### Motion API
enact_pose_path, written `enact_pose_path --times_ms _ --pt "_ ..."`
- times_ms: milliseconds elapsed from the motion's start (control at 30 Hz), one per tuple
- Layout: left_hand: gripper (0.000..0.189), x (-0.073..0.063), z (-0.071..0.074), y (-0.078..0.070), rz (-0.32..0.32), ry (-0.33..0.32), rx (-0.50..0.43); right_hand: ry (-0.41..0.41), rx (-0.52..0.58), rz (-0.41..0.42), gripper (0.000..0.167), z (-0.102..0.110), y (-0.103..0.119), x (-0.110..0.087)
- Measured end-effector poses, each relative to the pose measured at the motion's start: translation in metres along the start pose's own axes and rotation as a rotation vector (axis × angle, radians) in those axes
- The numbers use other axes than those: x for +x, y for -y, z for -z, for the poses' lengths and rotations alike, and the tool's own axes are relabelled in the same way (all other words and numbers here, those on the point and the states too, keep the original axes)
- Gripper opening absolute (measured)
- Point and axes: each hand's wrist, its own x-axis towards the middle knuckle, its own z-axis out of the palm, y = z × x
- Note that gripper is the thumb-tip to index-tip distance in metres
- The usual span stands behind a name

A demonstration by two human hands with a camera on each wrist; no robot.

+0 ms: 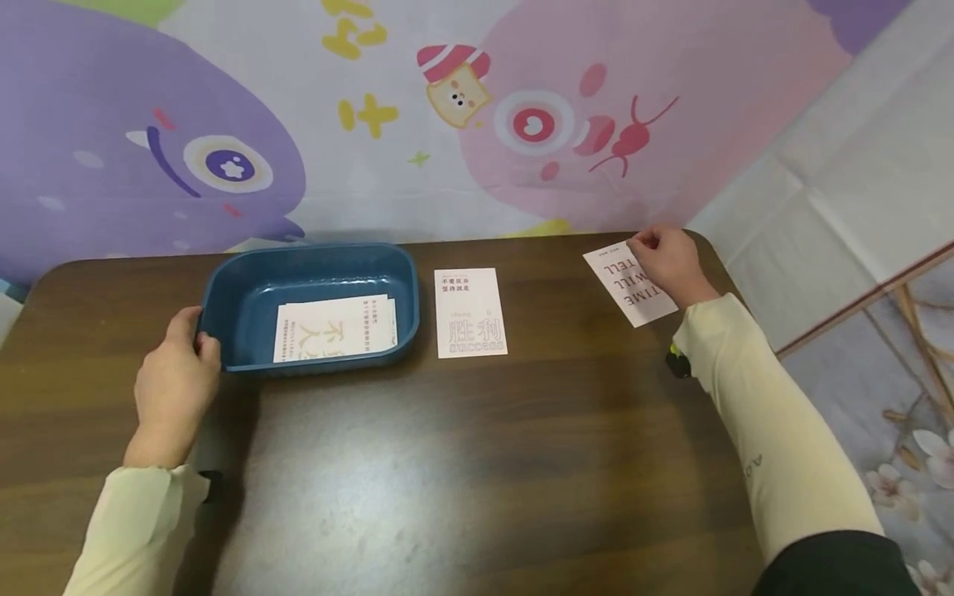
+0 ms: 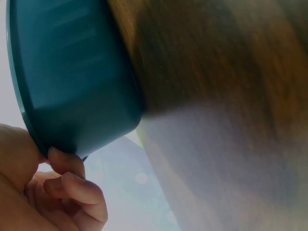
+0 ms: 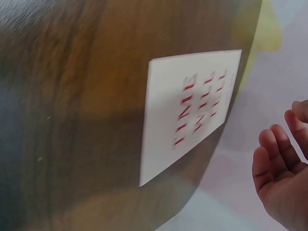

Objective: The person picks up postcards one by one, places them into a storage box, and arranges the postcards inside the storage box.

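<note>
Right sleeve: stretched over surface
Left fingers: clamped on tray
Right fingers: loosely curled, empty
Card: could be nudged off back edge by fumbled pinching

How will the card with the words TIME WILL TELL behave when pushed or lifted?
The card is probably light, being thin. It seems fairly stiff: its edges look straight. The shiny table may let it slide when pushed.

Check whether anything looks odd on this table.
Yes: the TIME WILL TELL card, by the right hand, lies aslant with its print upside down, while the success card beside the blue tray reads upright.
</note>
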Motion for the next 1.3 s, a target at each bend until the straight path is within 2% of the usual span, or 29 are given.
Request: enact_pose_path --times_ms 333,600,767,967,1167,1300 --pt "0.045 -0.001 -0.001 0.002 -0.014 -0.025 -0.005 -0.001 -0.015 -0.07 0.035 -0.005 -0.029 -0.001" --pt "0.045 -0.002 0.0 0.002 0.002 -0.015 0.003 0.071 -0.064 -0.219 0.04 -0.009 -0.035 0.0" --pt "0.045 -0.002 0.0 0.001 0.006 -0.004 0.006 0.105 -0.07 -0.256 0.04 -0.013 -0.041 -0.002" --pt "0.046 -0.002 -0.001 0.001 0.013 0.006 0.007 0.097 -0.075 -0.308 0.046 -0.018 -0.045 -0.004" --pt "0.045 -0.003 -0.001 0.002 0.005 -0.006 0.007 0.075 -0.132 -0.293 0.055 -0.02 -0.046 -0.005" --pt "0.045 -0.002 -0.001 0.001 0.007 -0.006 0.007 0.094 -0.158 -0.296 0.055 -0.019 -0.042 -0.004"
